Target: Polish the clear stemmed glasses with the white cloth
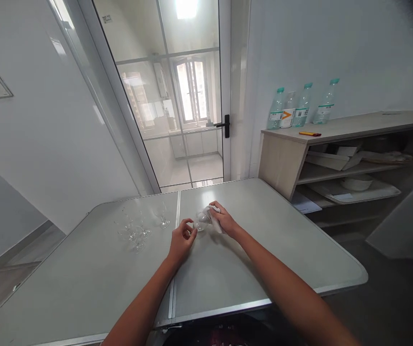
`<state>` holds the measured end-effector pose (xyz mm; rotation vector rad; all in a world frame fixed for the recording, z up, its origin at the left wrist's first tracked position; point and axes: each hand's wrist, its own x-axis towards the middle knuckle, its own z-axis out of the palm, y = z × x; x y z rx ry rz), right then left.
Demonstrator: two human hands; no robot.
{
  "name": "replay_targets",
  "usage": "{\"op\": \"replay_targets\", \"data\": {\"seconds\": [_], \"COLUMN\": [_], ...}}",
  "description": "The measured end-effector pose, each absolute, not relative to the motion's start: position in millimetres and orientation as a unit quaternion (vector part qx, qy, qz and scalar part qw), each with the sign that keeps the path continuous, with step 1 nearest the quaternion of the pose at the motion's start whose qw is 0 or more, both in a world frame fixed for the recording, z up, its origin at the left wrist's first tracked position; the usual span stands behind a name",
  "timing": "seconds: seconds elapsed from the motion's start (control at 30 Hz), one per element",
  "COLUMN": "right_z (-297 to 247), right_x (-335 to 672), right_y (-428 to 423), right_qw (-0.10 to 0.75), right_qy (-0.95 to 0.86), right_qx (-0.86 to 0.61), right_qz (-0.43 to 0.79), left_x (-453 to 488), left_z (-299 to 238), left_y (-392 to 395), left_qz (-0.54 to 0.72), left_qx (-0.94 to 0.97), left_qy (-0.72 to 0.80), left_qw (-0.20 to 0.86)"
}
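Note:
A clear stemmed glass (202, 218) is held tilted on its side just above the middle of the table. The fingers of my left hand (182, 239) are closed on its foot end. My right hand (225, 222) grips a white cloth or tissue (216, 224) pressed against the bowl end. Some of the glass is hidden by the cloth and fingers. To the left, several more clear stemmed glasses (134, 233) stand close together on the table, and one glass (163, 218) stands slightly apart from them.
The grey folding table (228, 278) has a metal seam (176, 211) across it. Beyond its far edge is a glazed door (192, 168) with a black handle (227, 126). At right, a wooden shelf unit (282, 154) carries several plastic bottles (302, 108) and a yellow-red box cutter-like object (309, 134).

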<state>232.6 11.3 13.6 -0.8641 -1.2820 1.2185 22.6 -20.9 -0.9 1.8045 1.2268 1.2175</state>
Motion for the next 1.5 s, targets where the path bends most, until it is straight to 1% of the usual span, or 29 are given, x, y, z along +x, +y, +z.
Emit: {"op": "replay_targets", "data": {"seconds": [0.07, 0.13, 0.23, 0.3, 0.37, 0.43, 0.53, 0.57, 0.63, 0.7, 0.77, 0.8, 0.87, 0.93, 0.97, 1.0, 1.07, 1.13, 1.17, 1.27, 1.33, 1.4, 1.5], "right_z": [13.5, 14.6, 18.9, 22.9, 26.6, 29.0, 29.1, 28.4, 26.2, 23.5, 20.4, 18.5, 13.6, 7.7, 4.8, 2.2, -0.8, 0.2, 2.1, 10.4, 15.1, 17.3, 15.3], "right_x": [232.8, 234.1, 238.5, 242.4, 245.7, 247.5, 246.9, 246.0, 243.8, 241.1, 238.1, 236.5, 233.1, 229.7, 228.2, 226.8, 225.2, 225.4, 226.3, 231.0, 234.4, 236.3, 235.4], "right_y": [9.7, 6.5, 0.9, -2.0, -3.9, -5.1, -7.1, -7.6, -8.0, -6.7, -3.4, -1.2, 3.9, 8.8, 10.8, 12.3, 13.4, 11.8, 10.2, 3.4, -0.7, -2.8, -0.1], "right_qw": [0.526, 0.486, 0.431, 0.41, 0.403, 0.405, 0.407, 0.41, 0.427, 0.452, 0.475, 0.484, 0.494, 0.494, 0.495, 0.498, 0.507, 0.512, 0.513, 0.512, 0.499, 0.485, 0.483], "right_qy": [-0.542, -0.552, -0.577, -0.606, -0.645, -0.677, -0.697, -0.698, -0.693, -0.681, -0.664, -0.651, -0.618, -0.576, -0.555, -0.538, -0.517, -0.52, -0.529, -0.577, -0.614, -0.642, -0.654], "right_qx": [-0.362, -0.344, -0.315, -0.302, -0.292, -0.282, -0.271, -0.27, -0.275, -0.289, -0.306, -0.315, -0.339, -0.37, -0.386, -0.399, -0.408, -0.394, -0.381, -0.34, -0.318, -0.304, -0.307], "right_qz": [0.546, 0.584, 0.618, 0.611, 0.581, 0.547, 0.524, 0.522, 0.512, 0.498, 0.49, 0.492, 0.509, 0.536, 0.546, 0.551, 0.556, 0.56, 0.559, 0.539, 0.522, 0.51, 0.495], "left_x": [17.9, 15.2, 15.8, 18.2, 20.0, 19.8, 16.1, 14.8, 13.6, 14.9, 17.5, 18.7, 20.3, 21.5, 22.4, 23.7, 27.2, 30.2, 30.9, 27.3, 22.1, 17.8, 16.3], "left_z": [2.4, 5.1, 6.2, 4.8, 2.4, 0.1, -1.7, -1.8, -1.8, -1.4, -0.4, 0.2, 1.8, 2.8, 3.0, 2.9, 2.0, 0.9, 0.6, 0.7, 1.2, 0.9, -1.1], "left_y": [-21.9, -23.8, -26.2, -26.1, -24.1, -20.7, -14.6, -12.7, -9.8, -8.8, -10.1, -11.8, -16.9, -23.7, -27.2, -30.5, -34.9, -35.0, -33.2, -21.8, -12.9, -6.8, -6.5], "left_qz": [0.433, 0.415, 0.416, 0.43, 0.441, 0.438, 0.377, 0.354, 0.329, 0.341, 0.374, 0.397, 0.433, 0.433, 0.424, 0.416, 0.413, 0.428, 0.439, 0.423, 0.38, 0.357, 0.377], "left_qx": [0.73, 0.752, 0.745, 0.719, 0.674, 0.604, 0.485, 0.458, 0.437, 0.438, 0.46, 0.494, 0.599, 0.701, 0.733, 0.753, 0.765, 0.739, 0.708, 0.552, 0.471, 0.453, 0.454], "left_qy": [0.463, 0.46, 0.458, 0.453, 0.447, 0.437, 0.412, 0.406, 0.403, 0.405, 0.413, 0.422, 0.439, 0.442, 0.439, 0.435, 0.431, 0.436, 0.441, 0.433, 0.414, 0.41, 0.415], "left_qw": [0.255, 0.226, 0.247, 0.303, 0.39, 0.502, 0.673, 0.707, 0.734, 0.726, 0.691, 0.648, 0.51, 0.354, 0.301, 0.266, 0.243, 0.284, 0.334, 0.573, 0.68, 0.706, 0.692]}}
